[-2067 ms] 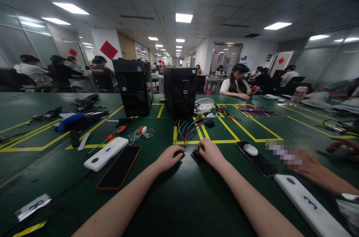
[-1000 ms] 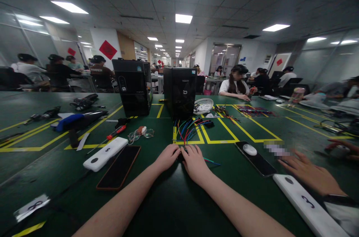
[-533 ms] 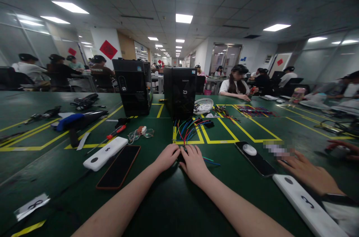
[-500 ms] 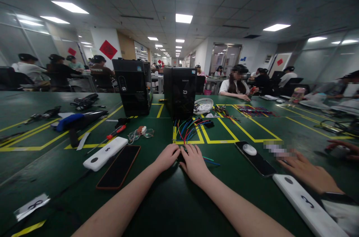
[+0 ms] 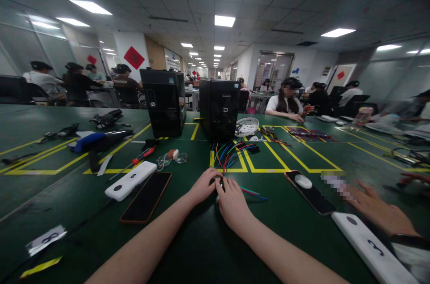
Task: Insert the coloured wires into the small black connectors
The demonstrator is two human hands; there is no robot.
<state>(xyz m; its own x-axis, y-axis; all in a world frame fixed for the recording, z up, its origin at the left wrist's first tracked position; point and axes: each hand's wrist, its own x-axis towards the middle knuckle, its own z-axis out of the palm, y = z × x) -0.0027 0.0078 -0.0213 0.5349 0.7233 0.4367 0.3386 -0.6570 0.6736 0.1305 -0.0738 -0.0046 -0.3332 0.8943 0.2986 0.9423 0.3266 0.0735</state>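
Observation:
My left hand [image 5: 203,187] and my right hand [image 5: 233,201] meet low over the green table, fingertips together. Their fingers are bent and pinched around something small and dark, mostly hidden by the fingers; I cannot make out what it is. Just beyond them lies a loose bundle of coloured wires [image 5: 231,153], blue, red and green, with a black end piece [image 5: 254,149] at its right. More thin wire ends [image 5: 254,193] in green, red and blue stick out beside my right hand; where they lead is hidden beneath it.
Two black computer cases [image 5: 220,111] [image 5: 164,105] stand ahead. On the left are a phone [image 5: 146,198], a white numbered bar [image 5: 131,181], glasses [image 5: 172,157] and a red screwdriver [image 5: 143,155]. Right lie another phone [image 5: 314,196], a white bar [image 5: 369,243] and a co-worker's hand [image 5: 383,208].
The view has shifted slightly, so most things appear farther right. My left hand has arched a little higher at the fingertips. A red wire end now shows beside my right hand.

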